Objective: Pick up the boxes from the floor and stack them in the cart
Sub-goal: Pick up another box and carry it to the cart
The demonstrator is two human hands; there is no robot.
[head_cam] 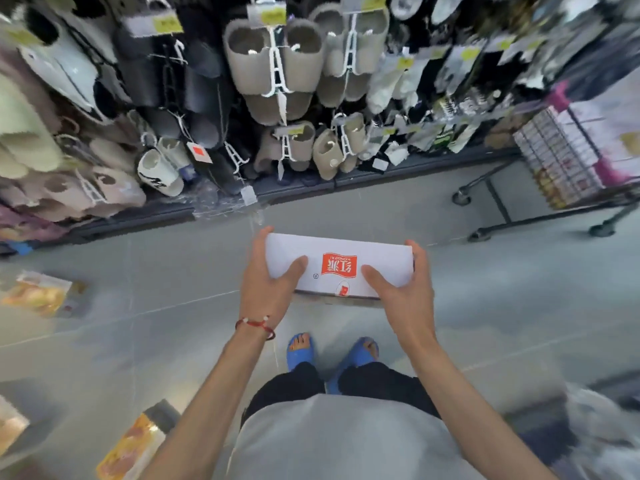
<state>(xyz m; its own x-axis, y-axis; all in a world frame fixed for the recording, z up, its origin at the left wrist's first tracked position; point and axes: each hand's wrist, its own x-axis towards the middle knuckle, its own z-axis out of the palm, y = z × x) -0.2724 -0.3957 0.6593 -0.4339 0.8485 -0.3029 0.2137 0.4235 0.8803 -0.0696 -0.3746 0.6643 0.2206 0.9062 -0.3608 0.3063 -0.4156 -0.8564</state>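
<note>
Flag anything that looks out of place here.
Orange packets lie loose on the floor at left. The white box, gripped by left hand and right hand, shows its red logo upside down.

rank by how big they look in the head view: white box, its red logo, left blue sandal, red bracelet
1. white box
2. red logo and left sandal, about alike
3. bracelet, thinnest
</note>
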